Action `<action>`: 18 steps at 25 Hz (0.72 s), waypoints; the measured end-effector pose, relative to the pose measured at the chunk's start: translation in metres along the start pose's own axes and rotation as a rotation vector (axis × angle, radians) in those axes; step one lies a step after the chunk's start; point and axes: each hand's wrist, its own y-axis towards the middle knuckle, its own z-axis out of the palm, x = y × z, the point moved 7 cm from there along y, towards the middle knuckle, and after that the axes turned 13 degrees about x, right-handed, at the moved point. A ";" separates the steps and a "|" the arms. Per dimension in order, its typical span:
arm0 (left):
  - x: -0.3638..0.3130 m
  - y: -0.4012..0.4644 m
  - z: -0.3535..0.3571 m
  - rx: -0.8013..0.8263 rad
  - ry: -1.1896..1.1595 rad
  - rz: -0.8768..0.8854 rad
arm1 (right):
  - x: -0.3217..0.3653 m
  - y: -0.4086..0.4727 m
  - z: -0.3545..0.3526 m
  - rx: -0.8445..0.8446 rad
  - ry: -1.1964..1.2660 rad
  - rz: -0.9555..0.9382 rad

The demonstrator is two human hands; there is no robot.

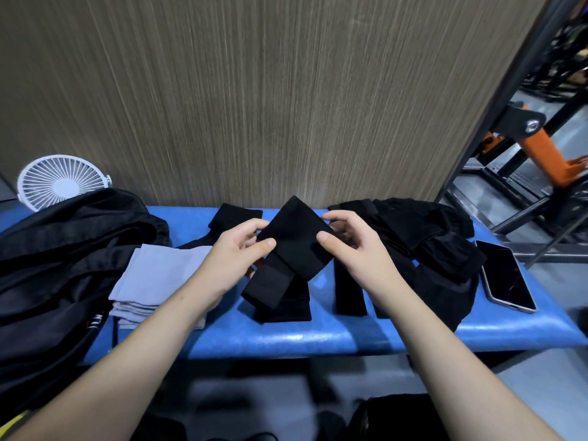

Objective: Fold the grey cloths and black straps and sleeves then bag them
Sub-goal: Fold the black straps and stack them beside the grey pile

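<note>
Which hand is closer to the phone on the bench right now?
The right hand. It pinches the black sleeve at mid-bench, with the heap of black straps between it and the phone. The left hand grips the sleeve's other side, farther away.

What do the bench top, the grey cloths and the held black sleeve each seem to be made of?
Bench top: probably vinyl-covered padding; glossy blue, rounded edge with highlights.
Grey cloths: soft matte fabric, folded in stacked layers.
Black sleeve: seemingly stretchy knit, matte, draping from both hands, left and right.
</note>
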 end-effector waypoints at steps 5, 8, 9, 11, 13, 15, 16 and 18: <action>0.005 0.000 0.007 0.115 -0.050 -0.052 | -0.007 0.002 0.016 0.157 0.223 0.049; 0.012 0.000 0.008 0.116 -0.105 -0.103 | -0.008 0.002 0.023 0.141 0.216 0.066; 0.014 0.000 0.008 0.112 -0.119 -0.132 | -0.007 0.001 0.022 0.106 0.198 0.075; 0.020 -0.001 0.009 0.096 -0.111 -0.187 | -0.006 0.000 0.016 0.007 0.104 0.088; 0.026 -0.002 0.010 0.085 -0.118 -0.238 | -0.001 -0.001 0.008 -0.087 -0.070 0.056; 0.029 -0.002 0.015 0.086 -0.210 -0.265 | 0.005 -0.003 0.005 -0.127 -0.227 -0.018; 0.030 -0.002 0.016 0.086 -0.267 -0.268 | 0.008 -0.004 0.007 -0.123 -0.282 -0.054; 0.027 -0.002 0.019 0.109 -0.376 -0.260 | 0.011 -0.004 0.016 -0.077 -0.382 -0.101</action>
